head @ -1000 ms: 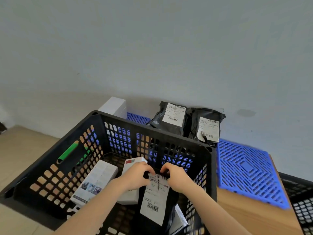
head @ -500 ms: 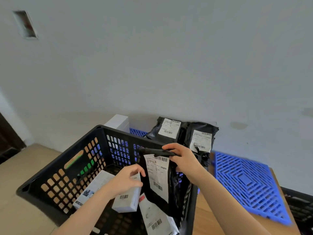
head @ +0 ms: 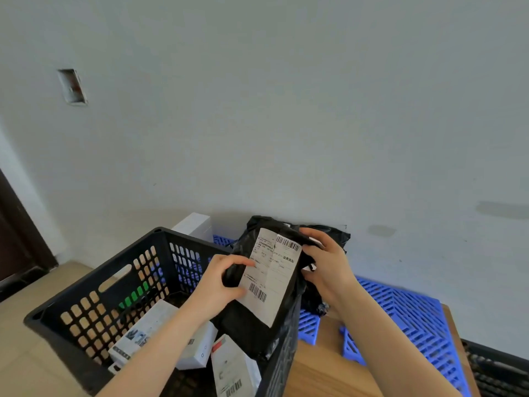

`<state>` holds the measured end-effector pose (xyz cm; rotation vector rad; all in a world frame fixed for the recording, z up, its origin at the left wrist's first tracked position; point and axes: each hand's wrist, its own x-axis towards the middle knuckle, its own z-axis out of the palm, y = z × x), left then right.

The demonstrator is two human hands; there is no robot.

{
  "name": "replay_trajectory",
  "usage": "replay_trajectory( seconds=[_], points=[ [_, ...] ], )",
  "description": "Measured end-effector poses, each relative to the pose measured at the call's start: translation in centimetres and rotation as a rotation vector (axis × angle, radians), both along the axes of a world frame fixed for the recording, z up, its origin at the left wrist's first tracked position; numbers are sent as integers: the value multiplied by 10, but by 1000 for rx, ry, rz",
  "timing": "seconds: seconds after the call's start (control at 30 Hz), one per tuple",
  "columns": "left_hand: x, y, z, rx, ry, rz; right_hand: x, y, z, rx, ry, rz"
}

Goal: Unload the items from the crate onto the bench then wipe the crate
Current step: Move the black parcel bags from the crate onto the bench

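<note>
A black mailer bag with a white shipping label [head: 266,285] hangs above the far right corner of the black slotted crate [head: 94,308]. My left hand [head: 220,285] grips its left edge and my right hand [head: 329,267] grips its top right edge. Inside the crate lie white boxes [head: 160,325] and a labelled white packet [head: 232,368]. Another black mailer [head: 335,236] leans on the wall behind my right hand, mostly hidden. The wooden bench [head: 320,373] lies to the crate's right.
A blue plastic grid mat [head: 406,319] covers the bench's back part. A white box [head: 194,224] stands behind the crate by the wall. Another dark crate [head: 498,371] sits at the far right edge. A green item [head: 134,296] shows through the crate's left wall.
The black mailer has risen out of the crate and moved right toward the bench. My left hand left the white box and took hold of the mailer's left edge.
</note>
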<state>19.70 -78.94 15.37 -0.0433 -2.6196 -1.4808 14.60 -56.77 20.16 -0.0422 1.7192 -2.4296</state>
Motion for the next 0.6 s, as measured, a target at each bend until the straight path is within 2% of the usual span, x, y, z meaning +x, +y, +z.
replay_trajectory(
  seconds=[0.2,0.27,0.47,0.6],
  points=[
    [-12,11,14,35,39,-26,-4,22,-4,-102,42,29],
    [-18,10,17,62,46,-16,-8,26,-5,-67,75,9],
    [-53,11,20,215,54,71,-17,29,-28,280,276,-74],
    [-91,13,22,279,80,165,-26,21,-52,532,358,23]
  ],
)
